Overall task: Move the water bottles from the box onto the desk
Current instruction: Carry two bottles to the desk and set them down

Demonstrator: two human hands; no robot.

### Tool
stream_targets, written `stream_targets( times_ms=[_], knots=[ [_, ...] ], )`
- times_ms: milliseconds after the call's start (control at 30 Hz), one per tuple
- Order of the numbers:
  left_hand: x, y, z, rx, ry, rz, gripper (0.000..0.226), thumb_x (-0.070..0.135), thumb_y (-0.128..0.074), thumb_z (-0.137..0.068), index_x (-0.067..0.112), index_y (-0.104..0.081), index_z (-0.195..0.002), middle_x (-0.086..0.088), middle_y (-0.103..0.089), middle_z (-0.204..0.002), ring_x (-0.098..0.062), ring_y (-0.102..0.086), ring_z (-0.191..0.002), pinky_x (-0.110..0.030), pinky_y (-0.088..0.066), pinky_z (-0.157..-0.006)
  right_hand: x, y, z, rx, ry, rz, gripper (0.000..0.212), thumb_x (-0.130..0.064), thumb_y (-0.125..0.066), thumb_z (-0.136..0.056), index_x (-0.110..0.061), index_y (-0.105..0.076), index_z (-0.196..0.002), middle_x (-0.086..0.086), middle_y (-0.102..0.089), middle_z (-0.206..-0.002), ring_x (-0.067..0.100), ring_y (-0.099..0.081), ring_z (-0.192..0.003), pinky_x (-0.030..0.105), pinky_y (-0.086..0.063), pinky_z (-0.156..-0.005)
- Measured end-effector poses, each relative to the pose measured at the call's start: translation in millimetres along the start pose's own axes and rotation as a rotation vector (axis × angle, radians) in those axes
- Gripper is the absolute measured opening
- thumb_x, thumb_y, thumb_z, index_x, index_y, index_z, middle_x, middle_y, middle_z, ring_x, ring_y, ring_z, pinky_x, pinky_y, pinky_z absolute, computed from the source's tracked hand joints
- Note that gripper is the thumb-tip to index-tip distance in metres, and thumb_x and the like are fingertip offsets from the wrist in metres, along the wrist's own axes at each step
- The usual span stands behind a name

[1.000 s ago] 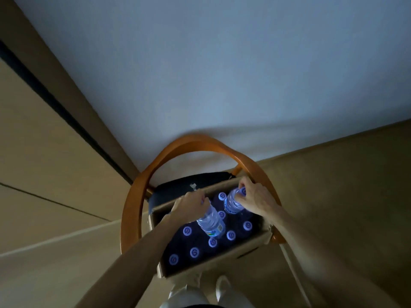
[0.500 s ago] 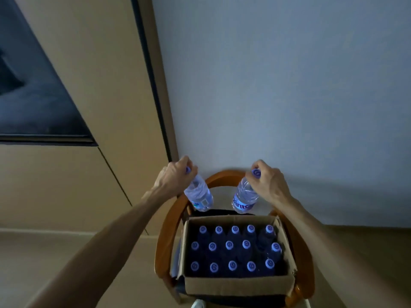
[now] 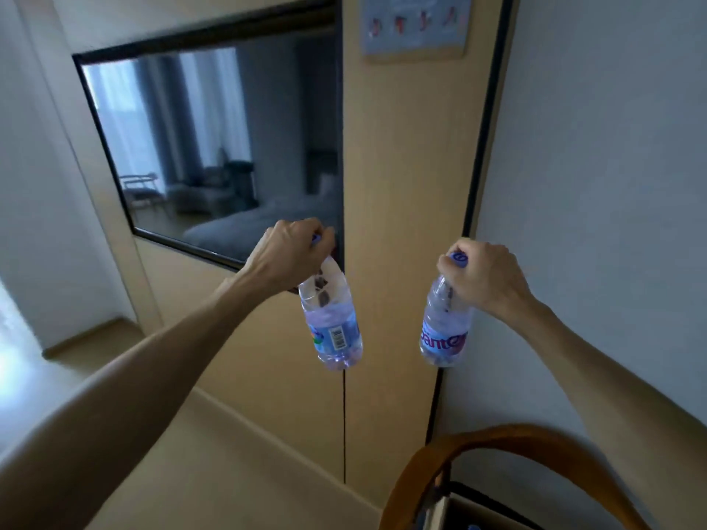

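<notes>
A dark wall-mounted screen sits in the pale wooden panel, and it mirrors a bed, curtains and a chair. Above it, at the panel's top, hangs a small framed notice, too blurred to read. Down in the corner the curved wooden chair back arcs in front of the white wall

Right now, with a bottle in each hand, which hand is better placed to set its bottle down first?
Probably left: the left hand and its bottle hang nearer the pale surface at lower left, though whether that is the desk is unclear; the right hand faces the wall.
</notes>
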State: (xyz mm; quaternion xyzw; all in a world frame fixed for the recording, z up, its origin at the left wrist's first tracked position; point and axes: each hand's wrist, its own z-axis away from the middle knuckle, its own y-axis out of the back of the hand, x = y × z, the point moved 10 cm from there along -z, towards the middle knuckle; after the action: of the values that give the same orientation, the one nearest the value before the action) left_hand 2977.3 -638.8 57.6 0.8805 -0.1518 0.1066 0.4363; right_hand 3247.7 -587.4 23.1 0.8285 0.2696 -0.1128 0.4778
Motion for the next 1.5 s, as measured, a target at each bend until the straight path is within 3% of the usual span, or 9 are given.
stream_targets(
  times_ms=[133, 300, 467, 567, 733, 967, 1200, 1300, 1500],
  knots=[
    [-74.3, 61.7, -15.2, 0.089, 0.017, -0.200, 0.037, 0.040, -0.037, -0.094, 0.016, -0.042, -0.067, -0.016, -0.063, -0.074, -0.044, -0.058, -0.073, -0.036, -0.042, -0.058, -93.4, -41.4, -45.9, -0.001, 0.138, 0.000, 0.023, -0.039, -0.056, -0.082, -0.017, -0.064, -0.080, 0.003, -0.069, -0.075, 0.029, -0.060, -0.073, 0.032, -0.049, -0.067],
    [-172.6, 118.2, -25.1, 0.119, 0.016, -0.310, 0.046, 0.051, -0.021, -0.089, 0.019, -0.043, -0.065, -0.004, -0.055, -0.061, -0.032, -0.058, -0.058, -0.039, -0.053, -0.058, -201.6, -115.4, -88.0, -0.009, 0.248, 0.023, 0.025, -0.042, -0.053, -0.083, -0.018, -0.061, -0.080, 0.010, -0.069, -0.085, 0.036, -0.058, -0.080, 0.035, -0.045, -0.070],
    [-266.7, 168.1, -30.5, 0.194, 0.061, -0.386, 0.038, 0.031, -0.034, -0.100, 0.021, -0.049, -0.067, 0.005, -0.047, -0.057, -0.007, -0.043, -0.047, -0.025, -0.028, -0.047, -297.8, -192.9, -118.4, -0.073, 0.300, -0.147, 0.026, -0.039, -0.054, -0.084, -0.015, -0.061, -0.079, 0.017, -0.069, -0.086, 0.040, -0.060, -0.089, 0.039, -0.050, -0.079],
    [-321.8, 191.7, -35.2, 0.226, 0.130, -0.399, 0.041, 0.034, -0.036, -0.099, 0.029, -0.037, -0.058, 0.002, -0.047, -0.055, -0.022, -0.048, -0.049, -0.030, -0.035, -0.052, -353.3, -231.2, -137.5, -0.083, 0.353, -0.238, 0.024, -0.035, -0.055, -0.086, -0.013, -0.060, -0.077, 0.017, -0.070, -0.088, 0.038, -0.061, -0.090, 0.034, -0.044, -0.074],
    [-405.4, 214.1, -43.7, 0.249, 0.245, -0.438, 0.045, 0.045, -0.027, -0.091, 0.015, -0.056, -0.074, -0.007, -0.062, -0.064, -0.027, -0.060, -0.057, -0.040, -0.055, -0.062, -435.4, -302.9, -168.2, -0.173, 0.450, -0.360, 0.025, -0.034, -0.056, -0.087, -0.011, -0.059, -0.077, 0.010, -0.065, -0.075, 0.034, -0.059, -0.081, 0.034, -0.044, -0.067],
    [-504.9, 232.3, -64.5, 0.280, 0.342, -0.581, 0.037, 0.036, -0.038, -0.100, 0.011, -0.061, -0.085, -0.001, -0.062, -0.069, -0.019, -0.056, -0.055, -0.026, -0.043, -0.059, -536.6, -395.1, -212.8, -0.274, 0.622, -0.455, 0.026, -0.031, -0.055, -0.088, -0.008, -0.059, -0.077, 0.004, -0.062, -0.068, 0.020, -0.055, -0.063, 0.029, -0.036, -0.056],
    [-576.4, 258.5, -99.2, 0.307, 0.462, -0.769, 0.030, 0.036, -0.038, -0.101, 0.018, -0.053, -0.082, 0.005, -0.049, -0.066, -0.006, -0.039, -0.048, -0.020, -0.023, -0.048, -639.1, -459.4, -265.9, -0.347, 0.800, -0.549, 0.024, -0.032, -0.053, -0.089, -0.018, -0.053, -0.070, -0.002, -0.056, -0.063, 0.021, -0.060, -0.066, 0.037, -0.053, -0.066],
    [-605.5, 266.1, -110.5, 0.301, 0.516, -0.818, 0.027, 0.037, -0.037, -0.101, 0.021, -0.049, -0.082, 0.004, -0.050, -0.067, -0.013, -0.045, -0.054, -0.022, -0.023, -0.049, -671.6, -483.0, -281.1, -0.334, 0.836, -0.565, 0.024, -0.034, -0.051, -0.090, -0.019, -0.053, -0.071, -0.009, -0.051, -0.061, 0.015, -0.055, -0.063, 0.034, -0.051, -0.066],
    [-676.0, 273.0, -128.3, 0.311, 0.553, -0.842, 0.037, 0.039, -0.037, -0.101, 0.015, -0.060, -0.087, 0.002, -0.053, -0.065, -0.017, -0.053, -0.054, -0.023, -0.033, -0.050, -729.2, -549.3, -303.3, -0.443, 0.849, -0.666, 0.031, -0.041, -0.048, -0.089, -0.014, -0.058, -0.077, 0.005, -0.061, -0.069, 0.025, -0.062, -0.069, 0.046, -0.056, -0.071]
  ],
)
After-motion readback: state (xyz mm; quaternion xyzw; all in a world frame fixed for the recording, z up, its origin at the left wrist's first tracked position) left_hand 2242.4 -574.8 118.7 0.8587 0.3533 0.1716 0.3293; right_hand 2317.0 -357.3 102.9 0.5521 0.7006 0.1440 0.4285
